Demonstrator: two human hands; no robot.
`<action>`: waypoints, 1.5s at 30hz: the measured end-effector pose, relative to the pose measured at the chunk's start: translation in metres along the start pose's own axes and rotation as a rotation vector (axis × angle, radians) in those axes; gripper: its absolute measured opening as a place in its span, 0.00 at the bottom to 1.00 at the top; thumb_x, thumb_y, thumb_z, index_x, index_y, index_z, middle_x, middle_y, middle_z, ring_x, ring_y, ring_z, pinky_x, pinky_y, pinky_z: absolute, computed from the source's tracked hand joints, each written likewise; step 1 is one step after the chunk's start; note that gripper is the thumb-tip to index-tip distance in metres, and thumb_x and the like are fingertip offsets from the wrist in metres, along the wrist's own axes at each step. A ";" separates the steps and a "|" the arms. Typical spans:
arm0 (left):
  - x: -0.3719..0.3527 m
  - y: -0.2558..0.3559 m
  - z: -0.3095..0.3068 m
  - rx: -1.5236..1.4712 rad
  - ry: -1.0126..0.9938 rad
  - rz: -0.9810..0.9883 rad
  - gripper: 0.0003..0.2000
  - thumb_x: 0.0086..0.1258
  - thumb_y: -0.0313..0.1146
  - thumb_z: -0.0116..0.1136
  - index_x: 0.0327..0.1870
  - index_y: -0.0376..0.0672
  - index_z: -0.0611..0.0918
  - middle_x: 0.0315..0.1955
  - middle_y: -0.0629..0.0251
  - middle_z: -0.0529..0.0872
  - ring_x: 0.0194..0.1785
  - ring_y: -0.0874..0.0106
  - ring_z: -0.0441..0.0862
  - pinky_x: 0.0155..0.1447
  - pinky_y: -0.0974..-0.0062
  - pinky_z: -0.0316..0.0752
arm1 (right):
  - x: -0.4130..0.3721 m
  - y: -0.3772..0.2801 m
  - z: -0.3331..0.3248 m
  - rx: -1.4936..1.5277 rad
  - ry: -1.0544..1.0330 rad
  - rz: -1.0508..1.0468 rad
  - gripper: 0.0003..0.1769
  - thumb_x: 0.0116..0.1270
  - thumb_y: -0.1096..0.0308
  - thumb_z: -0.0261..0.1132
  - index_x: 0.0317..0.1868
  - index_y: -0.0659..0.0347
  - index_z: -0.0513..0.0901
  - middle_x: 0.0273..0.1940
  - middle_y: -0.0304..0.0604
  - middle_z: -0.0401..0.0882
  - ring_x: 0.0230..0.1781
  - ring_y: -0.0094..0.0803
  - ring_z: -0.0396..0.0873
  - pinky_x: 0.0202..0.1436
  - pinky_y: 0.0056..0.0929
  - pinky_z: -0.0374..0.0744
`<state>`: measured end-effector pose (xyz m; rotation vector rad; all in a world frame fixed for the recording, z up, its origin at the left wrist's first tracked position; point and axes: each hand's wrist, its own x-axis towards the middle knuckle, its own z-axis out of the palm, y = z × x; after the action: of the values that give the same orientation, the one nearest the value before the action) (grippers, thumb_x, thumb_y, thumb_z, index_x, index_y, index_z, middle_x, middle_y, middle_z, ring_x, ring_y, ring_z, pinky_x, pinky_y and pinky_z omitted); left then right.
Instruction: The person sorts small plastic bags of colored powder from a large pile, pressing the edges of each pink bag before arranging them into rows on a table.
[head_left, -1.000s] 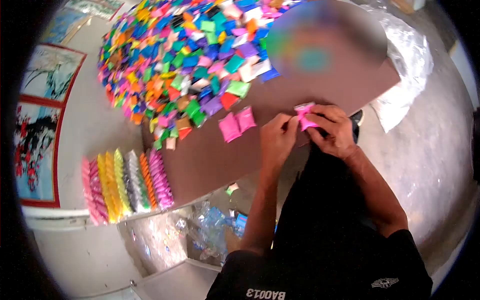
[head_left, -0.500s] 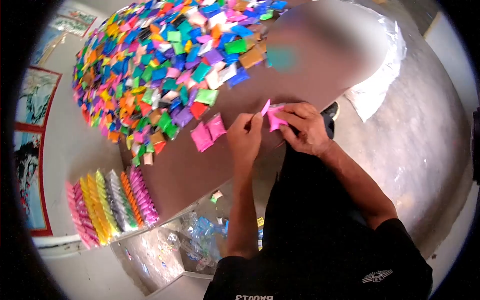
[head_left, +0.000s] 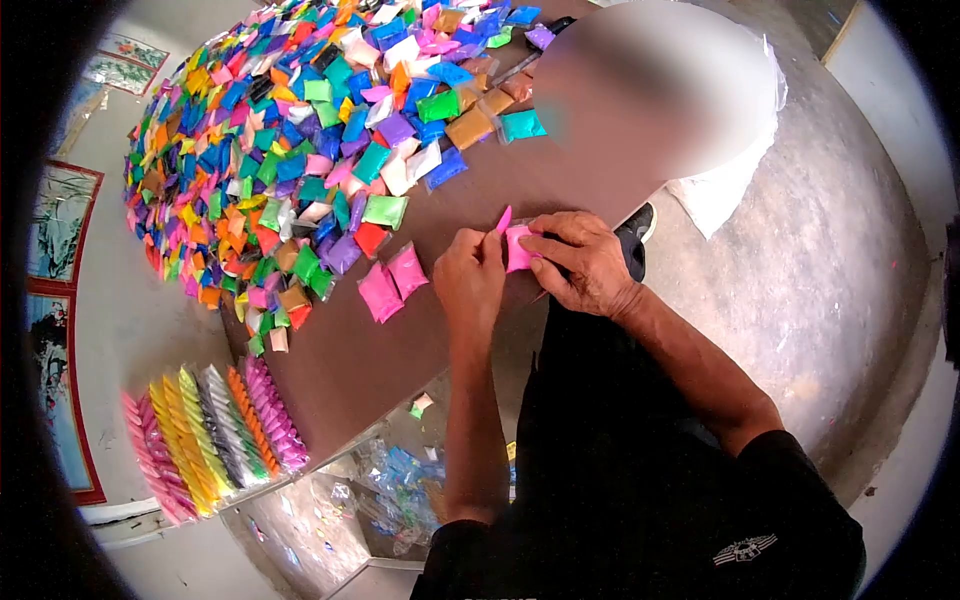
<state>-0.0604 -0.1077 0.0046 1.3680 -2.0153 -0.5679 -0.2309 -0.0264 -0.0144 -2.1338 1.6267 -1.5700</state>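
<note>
My left hand (head_left: 472,278) is closed in a pinch, with a slim pink piece (head_left: 504,218) standing up from between thumb and forefinger; its kind does not show clearly. Close beside it, my right hand (head_left: 585,262) grips a small pink packet (head_left: 519,248) near the brown table's front edge, fingers over its right side. Two more pink packets (head_left: 379,292) lie side by side on the table, just left of my left hand. Beyond them spreads a large heap of small clear packets (head_left: 290,160) in many colours.
Rows of twisted coloured packs (head_left: 215,430) lie at the left end of the brown table (head_left: 330,385). Below the edge is clear plastic litter (head_left: 405,485). A white sack (head_left: 705,205) stands on the floor to the right, near a shoe (head_left: 640,228). A blurred patch covers the upper right.
The view has shifted, so the table and heap sit a little further left. Both hands keep nearly the same pose, with the pink packet and the slim pink piece still held.
</note>
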 end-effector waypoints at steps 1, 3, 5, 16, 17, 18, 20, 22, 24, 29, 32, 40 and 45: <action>0.000 -0.002 0.000 0.002 -0.001 0.005 0.11 0.71 0.32 0.65 0.33 0.33 0.82 0.24 0.60 0.84 0.27 0.73 0.77 0.36 0.69 0.73 | 0.000 0.000 0.000 -0.002 -0.001 -0.003 0.15 0.60 0.69 0.72 0.49 0.59 0.88 0.51 0.48 0.85 0.52 0.46 0.84 0.59 0.43 0.80; -0.002 -0.002 -0.002 -0.165 0.047 -0.028 0.11 0.72 0.33 0.65 0.32 0.33 0.82 0.24 0.63 0.83 0.28 0.76 0.77 0.37 0.72 0.73 | -0.001 0.001 0.000 -0.006 0.004 -0.002 0.15 0.61 0.69 0.71 0.49 0.59 0.88 0.50 0.48 0.85 0.51 0.46 0.84 0.59 0.43 0.80; -0.012 0.001 -0.012 -0.197 0.024 -0.124 0.12 0.73 0.33 0.66 0.32 0.34 0.82 0.24 0.66 0.82 0.29 0.78 0.76 0.37 0.74 0.73 | -0.002 0.002 0.001 -0.004 0.009 -0.006 0.15 0.61 0.69 0.71 0.49 0.59 0.88 0.49 0.47 0.85 0.50 0.45 0.84 0.58 0.43 0.80; -0.033 0.019 -0.019 -0.154 -0.018 -0.176 0.13 0.72 0.35 0.66 0.31 0.34 0.81 0.22 0.69 0.79 0.29 0.80 0.72 0.36 0.75 0.71 | -0.001 0.002 0.008 -0.016 0.060 0.038 0.15 0.59 0.66 0.75 0.46 0.59 0.88 0.46 0.44 0.84 0.48 0.44 0.84 0.56 0.43 0.79; -0.030 0.014 -0.017 -0.129 -0.005 -0.155 0.13 0.72 0.35 0.66 0.31 0.34 0.81 0.22 0.68 0.79 0.29 0.80 0.72 0.36 0.74 0.71 | 0.000 0.001 0.008 -0.012 0.055 0.040 0.14 0.58 0.66 0.75 0.45 0.59 0.88 0.45 0.44 0.84 0.47 0.43 0.84 0.56 0.43 0.79; -0.027 0.012 -0.017 -0.104 0.008 -0.136 0.13 0.72 0.34 0.66 0.31 0.34 0.81 0.22 0.67 0.79 0.29 0.79 0.72 0.36 0.73 0.71 | 0.000 0.001 0.008 -0.012 0.059 0.038 0.14 0.58 0.66 0.75 0.45 0.59 0.88 0.45 0.44 0.84 0.47 0.43 0.84 0.56 0.43 0.79; -0.024 0.010 -0.017 -0.113 0.028 -0.129 0.13 0.73 0.34 0.66 0.31 0.34 0.81 0.22 0.67 0.79 0.29 0.79 0.72 0.36 0.74 0.71 | 0.000 -0.001 0.009 -0.036 0.069 0.051 0.14 0.59 0.65 0.75 0.45 0.59 0.89 0.44 0.44 0.84 0.47 0.43 0.84 0.55 0.43 0.79; -0.024 0.007 -0.015 -0.123 0.044 -0.122 0.13 0.73 0.34 0.66 0.31 0.34 0.81 0.22 0.68 0.79 0.29 0.80 0.73 0.36 0.74 0.71 | -0.001 0.000 0.010 -0.038 0.074 0.056 0.14 0.59 0.65 0.75 0.45 0.59 0.89 0.44 0.44 0.84 0.47 0.43 0.83 0.56 0.43 0.79; -0.030 0.003 -0.013 -0.213 0.198 -0.173 0.11 0.72 0.33 0.66 0.32 0.34 0.82 0.21 0.62 0.81 0.25 0.78 0.73 0.33 0.72 0.73 | -0.001 0.000 0.010 -0.043 0.078 0.067 0.15 0.59 0.64 0.75 0.46 0.59 0.89 0.44 0.43 0.84 0.47 0.42 0.83 0.56 0.43 0.78; -0.053 0.019 -0.013 -0.178 0.162 -0.140 0.10 0.72 0.33 0.66 0.33 0.36 0.83 0.21 0.62 0.82 0.25 0.76 0.76 0.34 0.70 0.74 | 0.003 -0.002 0.009 -0.066 0.017 0.077 0.15 0.61 0.62 0.74 0.48 0.57 0.89 0.43 0.41 0.82 0.47 0.40 0.82 0.56 0.42 0.76; -0.053 0.020 -0.012 -0.095 0.123 -0.072 0.11 0.73 0.34 0.65 0.31 0.36 0.81 0.22 0.57 0.82 0.25 0.68 0.79 0.34 0.66 0.74 | 0.003 -0.002 0.009 -0.092 0.021 0.069 0.14 0.61 0.62 0.74 0.47 0.56 0.89 0.43 0.40 0.82 0.47 0.39 0.82 0.56 0.42 0.76; -0.031 0.009 -0.012 0.007 0.091 -0.093 0.12 0.72 0.34 0.64 0.30 0.35 0.79 0.23 0.51 0.82 0.27 0.56 0.81 0.35 0.60 0.74 | 0.004 -0.004 0.014 -0.104 0.058 0.099 0.14 0.62 0.61 0.74 0.46 0.56 0.89 0.45 0.41 0.83 0.49 0.41 0.81 0.57 0.42 0.75; -0.033 -0.005 -0.006 -0.186 0.183 -0.158 0.11 0.73 0.34 0.64 0.33 0.35 0.82 0.24 0.53 0.83 0.26 0.63 0.81 0.36 0.66 0.76 | 0.002 -0.001 0.016 -0.133 0.086 0.084 0.14 0.62 0.60 0.74 0.45 0.57 0.88 0.49 0.43 0.84 0.54 0.42 0.80 0.59 0.43 0.75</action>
<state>-0.0439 -0.0787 -0.0032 1.4186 -1.6761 -0.6571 -0.2190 -0.0361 -0.0205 -2.0531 1.8725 -1.5927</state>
